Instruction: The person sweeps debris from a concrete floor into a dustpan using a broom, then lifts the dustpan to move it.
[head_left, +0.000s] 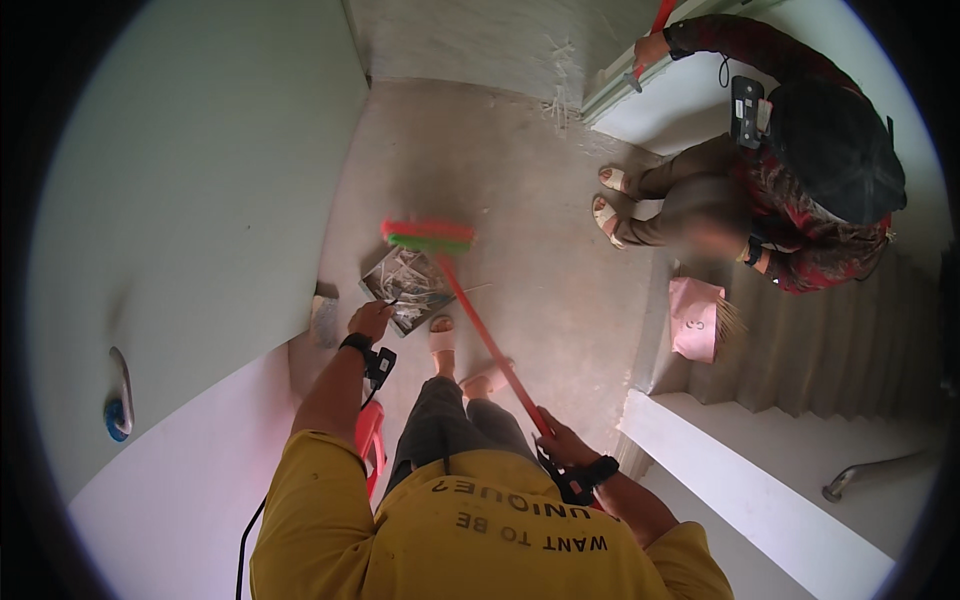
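Note:
My right hand (566, 442) is wrapped around the red handle of a broom (487, 334). Its head, with red and green bristles (429, 235), is slightly blurred and lies along the far side of a shallow dustpan (366, 286). Pale strips and scraps (411, 281) fill much of the pan. At the pan's near left side, my left hand (369, 320) has its fingers curled around a thin dark handle, most of it hidden by the hand. My feet stand just behind the pan.
Another person (810, 165) at the right holds a red pole (661, 16) near the doorway. Loose pale strips (559, 112) lie by the threshold. A pink bag (696, 319) stands by the stairs (780, 345). Left are a door (202, 187), a rough block (324, 321) and a red plastic object (369, 431).

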